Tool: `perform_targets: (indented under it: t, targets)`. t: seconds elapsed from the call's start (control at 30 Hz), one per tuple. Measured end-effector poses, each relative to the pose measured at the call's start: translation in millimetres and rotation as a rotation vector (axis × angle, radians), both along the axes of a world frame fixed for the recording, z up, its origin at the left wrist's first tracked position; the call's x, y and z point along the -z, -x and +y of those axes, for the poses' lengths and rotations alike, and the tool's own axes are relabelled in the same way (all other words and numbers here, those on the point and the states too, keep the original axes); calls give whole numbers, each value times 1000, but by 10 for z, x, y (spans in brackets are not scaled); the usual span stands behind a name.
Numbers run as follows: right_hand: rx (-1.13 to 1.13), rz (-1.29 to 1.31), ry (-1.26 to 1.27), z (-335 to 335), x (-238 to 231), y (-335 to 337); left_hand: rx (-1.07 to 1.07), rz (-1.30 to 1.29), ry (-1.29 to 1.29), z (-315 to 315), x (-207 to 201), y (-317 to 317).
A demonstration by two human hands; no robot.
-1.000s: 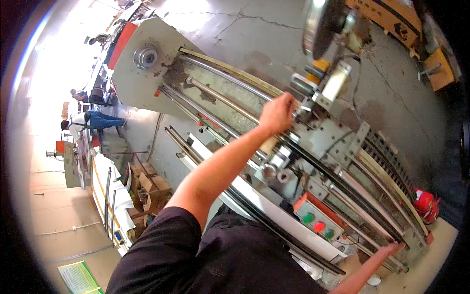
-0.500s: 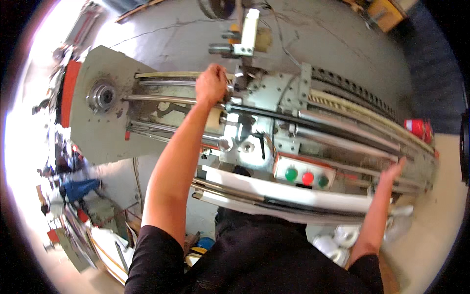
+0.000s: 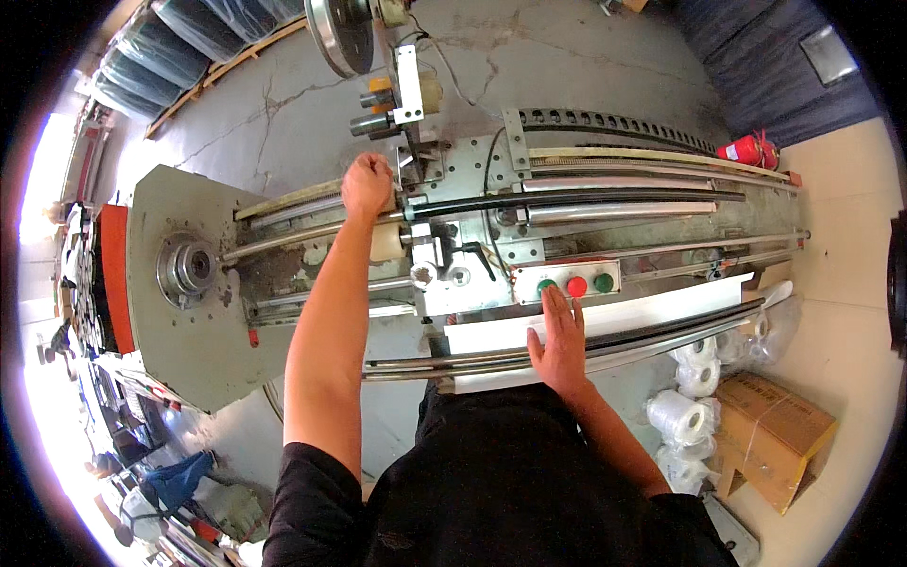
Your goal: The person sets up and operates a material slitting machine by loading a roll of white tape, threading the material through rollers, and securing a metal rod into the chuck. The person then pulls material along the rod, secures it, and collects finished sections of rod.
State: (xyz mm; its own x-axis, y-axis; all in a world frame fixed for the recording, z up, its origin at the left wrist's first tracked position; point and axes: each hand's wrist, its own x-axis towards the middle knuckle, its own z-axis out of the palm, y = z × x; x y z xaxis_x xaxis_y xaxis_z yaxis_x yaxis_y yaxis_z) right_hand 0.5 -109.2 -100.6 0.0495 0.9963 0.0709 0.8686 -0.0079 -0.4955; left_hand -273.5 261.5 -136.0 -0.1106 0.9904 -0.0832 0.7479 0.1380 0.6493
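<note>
My left hand (image 3: 367,184) is closed, fingers curled, beside the far left edge of the machine's metal carriage (image 3: 463,161); what it holds, if anything, is hidden. My right hand (image 3: 561,342) has its fingers stretched toward a white button box (image 3: 619,269). Its fingertips are at the green button (image 3: 546,284) on the left, next to a red button (image 3: 576,286) and a darker green one (image 3: 603,283). A long steel rod (image 3: 283,243) runs from the round chuck (image 3: 194,269) under my left forearm to the carriage. Beyond it, a black tube (image 3: 586,197) extends rightward.
Steel and dark rods (image 3: 472,361) lie along the near side, by a white angled strip (image 3: 680,307). A bracket with a wheel (image 3: 340,38) rises beyond the carriage. Plastic-wrapped rolls (image 3: 685,425) and a cardboard box (image 3: 775,435) are at the lower right; a red extinguisher (image 3: 746,151) is farther back.
My right hand has come from the far right end of the tube to the button box. The left hand stays by the carriage, still closed. The whole view has shifted.
</note>
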Motion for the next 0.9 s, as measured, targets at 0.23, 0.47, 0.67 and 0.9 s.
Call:
perform_targets:
  t: [0.23, 0.47, 0.67, 0.9]
  targets:
    - [109, 19, -271, 156, -499, 425, -5, -143, 58, 177, 274, 152]
    - [-17, -340, 118, 89, 218, 238, 15, -119, 27, 178, 301, 181]
    - [146, -75, 98, 806, -204, 123, -14, -79, 69, 75, 27, -9]
    - [274, -98, -228, 232, -248, 0, 4, -139, 83, 94, 150, 112]
